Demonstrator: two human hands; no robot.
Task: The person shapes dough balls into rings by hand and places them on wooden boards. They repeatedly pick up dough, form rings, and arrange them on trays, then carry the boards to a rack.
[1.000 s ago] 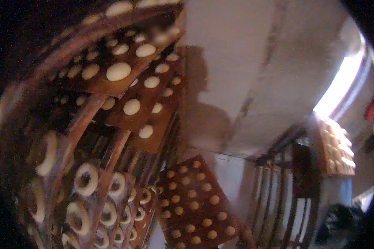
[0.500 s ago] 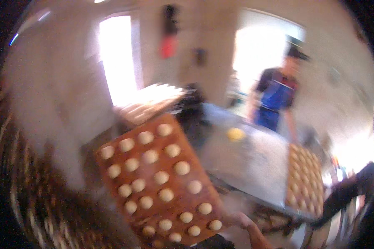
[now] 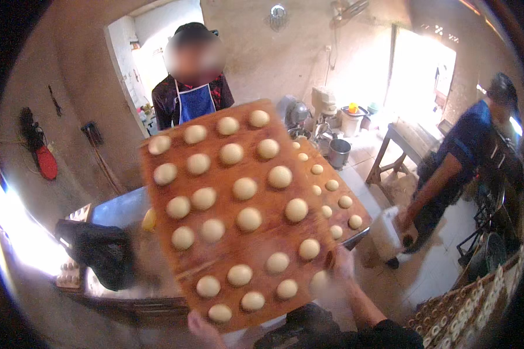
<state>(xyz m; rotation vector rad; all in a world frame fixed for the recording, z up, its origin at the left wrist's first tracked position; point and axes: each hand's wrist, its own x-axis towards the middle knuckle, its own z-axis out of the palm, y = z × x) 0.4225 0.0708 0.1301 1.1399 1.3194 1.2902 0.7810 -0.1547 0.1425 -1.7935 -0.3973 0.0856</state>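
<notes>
I carry a reddish-brown wooden board, tilted in front of me, with rows of round pale dough balls on it. My right hand is closed on the board's right edge, near its lower corner. At the near left corner, my left hand grips the edge; most of its fingers are hidden by the board. Just beyond the right edge lies another board with smaller-looking dough balls, partly covered by mine.
A person in a blue apron stands behind the board. To the right, another person bends with a white container. A black bag lies on the left table. Mixers stand at the back. Racked ring-shaped pieces fill the lower right.
My view has swung to the right. The board now sits nearer the middle and looks larger, still held. My left hand has come into view, and so has the person with the white container.
</notes>
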